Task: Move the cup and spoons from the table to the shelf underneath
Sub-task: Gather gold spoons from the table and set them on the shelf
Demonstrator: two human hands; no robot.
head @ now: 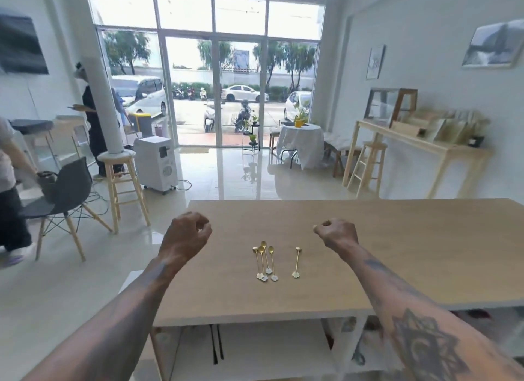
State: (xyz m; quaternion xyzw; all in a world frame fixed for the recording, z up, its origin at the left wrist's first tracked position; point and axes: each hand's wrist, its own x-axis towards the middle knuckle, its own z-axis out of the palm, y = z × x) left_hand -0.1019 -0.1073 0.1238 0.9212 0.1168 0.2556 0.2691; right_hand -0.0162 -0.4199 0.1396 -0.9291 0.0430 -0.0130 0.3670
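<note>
- Big glass doors fill the far wall of a bright room, and cars sit outside.
- Close by is a flat wooden surface [397, 253], pale brown and smooth, with a white edge.
- Five little spoons lie on it. Four spoons [264, 261] lie close together, side by side. One lone spoon [297, 262] lies just to their right, apart from them.
- The spoons are thin, shiny and gold, with tiny bowls at the far end and pale flower shapes at the near end.
- No cup shows on the surface, and I cannot tell where it is.
- The white shelf [272, 349] sits underneath. I see no spoons on it, so the spoons are not yet moved.
- The left hand [185, 237] and the right hand [337, 233] hover above the surface, on either side of the spoons. Both are curled into loose fists and hold nothing.
</note>
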